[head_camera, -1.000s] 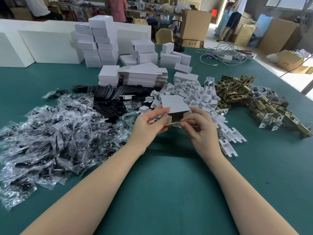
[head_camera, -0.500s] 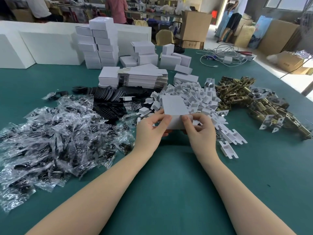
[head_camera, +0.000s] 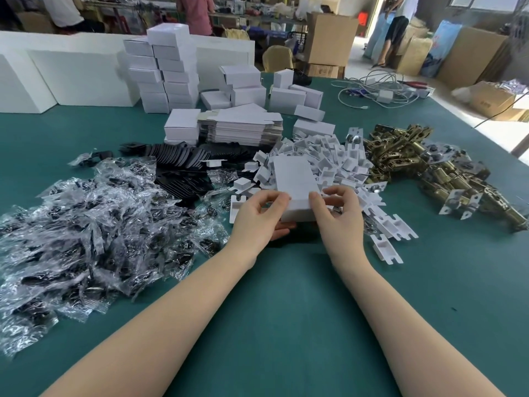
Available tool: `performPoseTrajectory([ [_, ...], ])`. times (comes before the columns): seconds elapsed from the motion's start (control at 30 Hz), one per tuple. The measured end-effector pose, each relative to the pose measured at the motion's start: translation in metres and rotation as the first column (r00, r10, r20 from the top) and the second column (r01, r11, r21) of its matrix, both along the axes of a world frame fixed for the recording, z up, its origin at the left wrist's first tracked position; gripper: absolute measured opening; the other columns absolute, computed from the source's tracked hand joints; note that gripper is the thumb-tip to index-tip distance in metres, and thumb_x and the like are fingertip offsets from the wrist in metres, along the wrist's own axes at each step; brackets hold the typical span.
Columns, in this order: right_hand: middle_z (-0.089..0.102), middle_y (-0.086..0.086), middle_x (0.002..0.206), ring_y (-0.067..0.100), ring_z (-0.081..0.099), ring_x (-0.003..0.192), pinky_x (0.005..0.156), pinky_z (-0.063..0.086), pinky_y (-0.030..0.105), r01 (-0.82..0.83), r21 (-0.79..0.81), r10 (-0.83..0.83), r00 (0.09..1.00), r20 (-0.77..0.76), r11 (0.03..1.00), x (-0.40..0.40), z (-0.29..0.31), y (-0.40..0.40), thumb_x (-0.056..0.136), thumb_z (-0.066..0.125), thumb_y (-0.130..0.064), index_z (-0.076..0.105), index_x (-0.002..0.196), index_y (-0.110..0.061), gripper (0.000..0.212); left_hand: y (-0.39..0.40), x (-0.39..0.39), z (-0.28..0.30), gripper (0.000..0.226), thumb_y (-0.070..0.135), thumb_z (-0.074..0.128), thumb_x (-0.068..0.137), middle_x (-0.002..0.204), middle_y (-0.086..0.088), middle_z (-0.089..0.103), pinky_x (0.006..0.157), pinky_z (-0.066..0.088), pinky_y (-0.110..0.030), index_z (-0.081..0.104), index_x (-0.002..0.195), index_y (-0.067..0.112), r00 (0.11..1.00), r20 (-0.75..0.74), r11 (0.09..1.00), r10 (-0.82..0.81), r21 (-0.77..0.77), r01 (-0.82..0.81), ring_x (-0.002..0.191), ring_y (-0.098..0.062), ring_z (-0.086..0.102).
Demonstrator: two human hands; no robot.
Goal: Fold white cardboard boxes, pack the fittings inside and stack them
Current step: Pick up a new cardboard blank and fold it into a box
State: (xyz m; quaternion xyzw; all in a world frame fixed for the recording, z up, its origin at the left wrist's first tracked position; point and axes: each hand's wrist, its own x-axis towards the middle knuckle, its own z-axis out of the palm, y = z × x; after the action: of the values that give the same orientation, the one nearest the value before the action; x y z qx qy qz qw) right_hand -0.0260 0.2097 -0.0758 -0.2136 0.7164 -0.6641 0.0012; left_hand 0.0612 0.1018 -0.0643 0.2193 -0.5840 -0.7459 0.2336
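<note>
A small white cardboard box [head_camera: 294, 183] sits in the middle of the green table, held between both hands. My left hand [head_camera: 259, 217] grips its near left corner, thumb on top and fingers underneath. My right hand [head_camera: 336, 214] pinches the near right corner, thumb on the front face. The box's near end flap looks closed. Behind it lies a heap of white plastic fittings [head_camera: 329, 161]. To the right is a pile of brass hinges [head_camera: 415, 161]. Flat unfolded box blanks [head_camera: 243, 127] are stacked further back. Finished white boxes [head_camera: 166, 70] stand in a tall stack at the back left.
Many clear plastic bags with black parts [head_camera: 86, 230] cover the left side. Black flat pieces [head_camera: 183, 164] lie beyond them. Loose white boxes [head_camera: 289, 96], grey cables [head_camera: 375, 90], big white foam blocks [head_camera: 71, 73] and brown cartons [head_camera: 329, 35] stand at the back.
The box's open near end has been closed up. Both hands lowered the box slightly towards the table and shifted their grip to its near corners.
</note>
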Motion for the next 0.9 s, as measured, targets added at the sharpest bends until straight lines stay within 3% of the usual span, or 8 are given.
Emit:
performPoseTrajectory([
  [0.13,0.058,-0.002,0.104,-0.005,0.059,0.078,0.066,0.045,0.006,-0.008,-0.024,0.011,0.993,0.119,1.0,0.0,0.0,-0.001,0.085,0.071,-0.024,0.051,0.101,-0.037,0.028,0.003,0.001,-0.004,0.032,0.02,0.058,0.096,0.1,0.0,0.066,0.064,0.056,-0.02,0.054,0.106,0.051,1.0,-0.017,0.987,-0.024,-0.162,0.021,0.086,-0.008,0.069],
  [0.27,0.07,0.009,0.101,0.027,0.07,0.097,0.094,0.054,0.05,-0.08,-0.162,0.125,0.949,0.29,0.984,0.003,0.005,-0.001,0.065,0.078,-0.051,0.049,0.104,-0.031,0.053,0.01,-0.001,-0.003,0.04,0.017,0.053,0.099,0.116,-0.004,0.062,0.069,0.057,-0.023,0.039,0.109,0.054,0.995,-0.081,0.991,-0.064,-0.125,0.053,0.097,-0.009,0.068],
  [0.37,0.073,0.007,0.088,0.033,0.07,0.089,0.091,0.053,0.058,-0.099,-0.153,0.137,0.955,0.262,0.983,0.002,0.006,0.0,0.076,0.076,-0.042,0.049,0.106,-0.029,0.042,0.009,0.002,-0.006,0.029,0.03,0.056,0.098,0.107,-0.006,0.067,0.07,0.061,-0.034,0.033,0.111,0.041,0.994,0.079,0.932,-0.071,-0.35,0.095,0.092,-0.015,0.069],
  [0.5,0.061,0.009,0.091,0.019,0.056,0.08,0.077,0.051,0.049,-0.064,-0.096,0.076,0.989,0.13,0.993,-0.01,0.011,0.01,0.097,0.059,-0.035,0.057,0.113,-0.041,0.017,-0.003,0.011,0.003,0.043,0.064,0.055,0.081,0.069,0.011,0.058,0.055,0.045,-0.028,0.048,0.109,0.031,0.973,-0.023,0.315,0.23,-0.944,-0.097,0.062,-0.008,0.055],
  [0.57,0.065,0.01,0.097,0.015,0.057,0.083,0.081,0.052,0.049,-0.085,-0.049,0.088,0.994,0.068,0.995,-0.013,0.014,0.014,0.1,0.054,-0.036,0.058,0.119,-0.041,0.02,-0.006,0.013,0.007,0.056,0.061,0.067,0.072,0.092,0.002,0.058,0.069,0.047,-0.033,0.061,0.111,0.021,0.95,-0.226,-0.01,0.217,-0.973,-0.23,0.08,-0.017,0.054],
  [0.63,0.069,-0.007,0.101,0.006,0.059,0.088,0.086,0.052,0.044,-0.096,-0.025,0.097,0.995,0.026,0.995,-0.013,0.017,0.015,0.101,0.052,-0.035,0.056,0.125,-0.038,0.025,-0.007,0.015,0.007,0.07,0.059,0.079,0.062,0.118,-0.004,0.043,0.083,0.044,-0.038,0.061,0.12,0.024,0.936,-0.218,-0.156,0.277,-0.971,-0.18,0.098,-0.024,0.044],
  [0.73,0.058,-0.04,0.111,-0.015,0.053,0.091,0.085,0.044,0.011,-0.106,0.115,0.124,0.979,-0.159,0.988,-0.008,0.017,0.017,0.1,0.052,-0.036,0.049,0.137,-0.036,0.037,-0.005,0.017,0.004,0.092,0.053,0.086,0.057,0.142,-0.003,0.03,0.092,0.04,-0.043,0.05,0.138,0.027,0.939,-0.074,-0.113,0.336,-0.993,-0.038,0.12,-0.027,0.031],
  [0.9,0.057,-0.02,0.088,-0.005,0.05,0.08,0.075,0.038,0.007,-0.159,0.259,0.239,0.918,-0.318,0.953,0.008,0.015,0.009,0.102,0.05,-0.027,0.041,0.147,-0.024,0.047,0.0,0.015,0.005,0.089,0.045,0.08,0.063,0.139,0.0,0.054,0.108,0.021,-0.042,0.046,0.142,0.022,0.957,-0.045,-0.013,0.286,-0.999,-0.044,0.135,-0.025,0.042],
])
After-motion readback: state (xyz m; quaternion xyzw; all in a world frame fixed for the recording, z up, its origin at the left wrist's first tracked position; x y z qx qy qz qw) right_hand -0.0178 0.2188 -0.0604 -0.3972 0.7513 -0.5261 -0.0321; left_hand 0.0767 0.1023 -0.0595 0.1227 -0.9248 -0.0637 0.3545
